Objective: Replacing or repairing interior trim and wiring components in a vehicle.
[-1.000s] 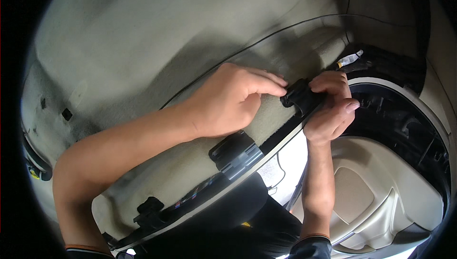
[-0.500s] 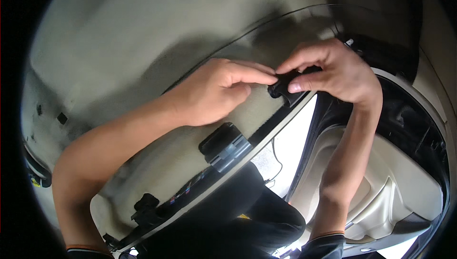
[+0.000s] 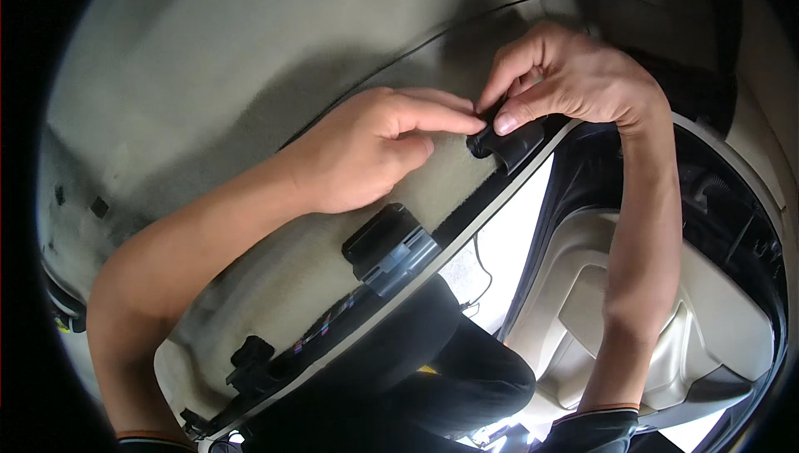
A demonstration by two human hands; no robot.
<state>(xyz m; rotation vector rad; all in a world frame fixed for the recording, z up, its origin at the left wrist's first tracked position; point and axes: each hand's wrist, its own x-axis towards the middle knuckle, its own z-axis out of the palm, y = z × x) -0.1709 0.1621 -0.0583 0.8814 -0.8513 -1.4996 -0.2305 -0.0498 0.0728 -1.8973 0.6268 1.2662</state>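
My right hand (image 3: 574, 78) bends in over a black plastic bracket (image 3: 518, 143) by the sill, its thumb and index finger pinching the bracket's upper end. Part of that end is hidden behind the fingers. From the other side comes my left hand (image 3: 362, 149), index and middle fingers stretched out flat, their tips touching the same end of the bracket; the thumb stands apart. Beige carpet (image 3: 462, 182) lies under the bracket and beneath my left hand.
Along the pale door sill (image 3: 374, 311) sit a black and grey connector block (image 3: 391, 249), coloured wires (image 3: 325, 328) and another black bracket (image 3: 250, 365). A thin black cable (image 3: 416, 49) crosses the carpet. At the right stands an open beige door panel (image 3: 707, 303).
My right hand and wrist have moved up and slightly right, uncovering more of the bracket. The left hand has shifted only a little upward.
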